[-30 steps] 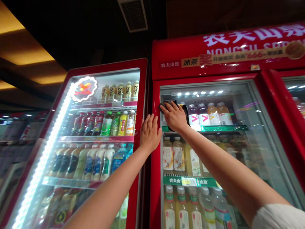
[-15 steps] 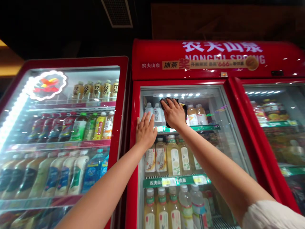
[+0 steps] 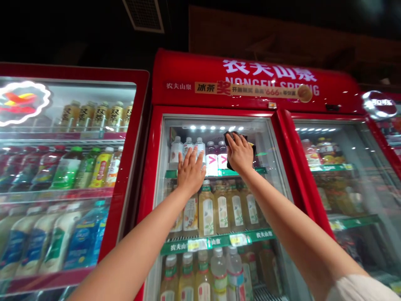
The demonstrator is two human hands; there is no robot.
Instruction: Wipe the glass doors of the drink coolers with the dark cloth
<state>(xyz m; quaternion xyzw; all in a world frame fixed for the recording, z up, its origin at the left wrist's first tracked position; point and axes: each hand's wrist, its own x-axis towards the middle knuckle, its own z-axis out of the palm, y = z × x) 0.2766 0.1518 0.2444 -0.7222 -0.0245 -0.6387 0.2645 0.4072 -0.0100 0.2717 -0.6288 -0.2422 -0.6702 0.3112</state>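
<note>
Black fabric, with a little yellow at its edge, is seen in the dark cloth [image 3: 231, 165], which is held against the upper part of the glass door [image 3: 267, 146]. It is kept there by the right hand [image 3: 241, 154]; the fingers are stretched over it, slightly parted, and the cloth is held between palm and glass. Whether its edge is pinched by the thumb cannot be told. The left hand [image 3: 191, 172] is laid on the left part of the door, fingers spread and palm toward the glass, with nothing held.

Behind the door, upright bottles are lined up in rows: white-labelled and purple-capped ones on the top shelf [image 3: 171, 173], then pale yellow drinks [image 3: 222, 209] below, and more bottles [image 3: 203, 278] lower down. Green strips are fixed along the shelf edges. Above the door, white lettering and a tan sticker [image 3: 263, 90] are carried by the red header [image 3: 175, 69].

To the right of the door, a second glass door [image 3: 332, 167] is set in the same cabinet. To its left, another red-framed fridge [image 3: 139, 85] is stocked with bottles, and a glowing scalloped sign [image 3: 23, 102] is shown at its top.
</note>
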